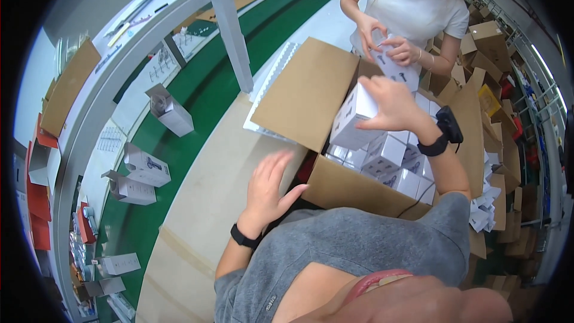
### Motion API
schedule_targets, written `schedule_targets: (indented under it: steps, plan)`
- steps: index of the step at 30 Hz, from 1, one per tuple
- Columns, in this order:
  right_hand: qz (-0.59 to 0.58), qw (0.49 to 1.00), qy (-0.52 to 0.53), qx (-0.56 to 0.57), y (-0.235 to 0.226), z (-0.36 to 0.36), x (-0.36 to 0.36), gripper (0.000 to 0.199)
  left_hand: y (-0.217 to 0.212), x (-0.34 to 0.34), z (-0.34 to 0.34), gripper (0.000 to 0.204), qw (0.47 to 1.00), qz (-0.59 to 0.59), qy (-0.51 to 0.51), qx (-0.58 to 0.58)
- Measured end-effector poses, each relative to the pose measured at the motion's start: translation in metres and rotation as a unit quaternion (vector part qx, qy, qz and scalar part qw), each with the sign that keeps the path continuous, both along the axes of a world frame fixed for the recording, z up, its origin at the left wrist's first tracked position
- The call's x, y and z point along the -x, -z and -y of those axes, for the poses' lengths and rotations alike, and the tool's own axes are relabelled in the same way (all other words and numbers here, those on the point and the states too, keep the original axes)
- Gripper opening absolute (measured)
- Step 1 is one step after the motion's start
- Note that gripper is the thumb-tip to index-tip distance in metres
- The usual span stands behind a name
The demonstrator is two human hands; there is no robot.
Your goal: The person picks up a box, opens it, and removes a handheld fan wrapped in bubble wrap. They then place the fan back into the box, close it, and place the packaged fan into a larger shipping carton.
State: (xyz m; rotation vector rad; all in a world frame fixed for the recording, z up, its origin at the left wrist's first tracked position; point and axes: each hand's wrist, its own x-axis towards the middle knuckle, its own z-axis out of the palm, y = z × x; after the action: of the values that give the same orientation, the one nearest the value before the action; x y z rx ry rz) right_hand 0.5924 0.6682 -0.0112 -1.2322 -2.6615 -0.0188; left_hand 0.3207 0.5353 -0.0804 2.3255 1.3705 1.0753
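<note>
My right hand [391,104] grips a small white box [353,121] printed with dark pictures, its thumb and fingers over the box's upper end. That box is tilted at the left side of an open brown cardboard carton [368,185]. Inside the carton stand several more white boxes [385,152] of the same kind, packed in rows. My left hand [267,188] holds nothing; its fingers are spread beside the carton's near left corner. A raised carton flap [308,93] leans out to the left.
Across the carton a person in a white shirt [412,6] holds another white box [394,69]. A green conveyor belt [203,113] at left carries several open white boxes [173,116]. A grey post [226,30] rises beside it. Brown cartons [493,42] are heaped at right.
</note>
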Motion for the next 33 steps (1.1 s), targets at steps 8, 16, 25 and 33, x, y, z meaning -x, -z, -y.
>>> schedule_targets:
  steps: [8,16,25,33]
  plan:
    - [-0.113,0.987,-0.066,0.091,-0.030,0.038,0.097,0.071,-0.052,-0.022,-0.024,0.094,0.997,0.025,-0.068,-0.021]
    - [-0.063,0.923,-0.214,0.314,-0.003,0.007,0.130,0.059,-0.023,0.027,-0.004,0.073,0.984,0.088,-0.102,0.113]
    - [-0.059,0.903,-0.320,0.280,0.025,-0.008,0.154,0.052,-0.008,0.036,-0.012,0.071,0.987,-0.040,-0.139,0.065]
    - [-0.177,0.770,-0.270,0.550,0.051,-0.053,0.130,0.050,-0.018,0.018,-0.047,0.075,0.984,-0.044,-0.096,0.146]
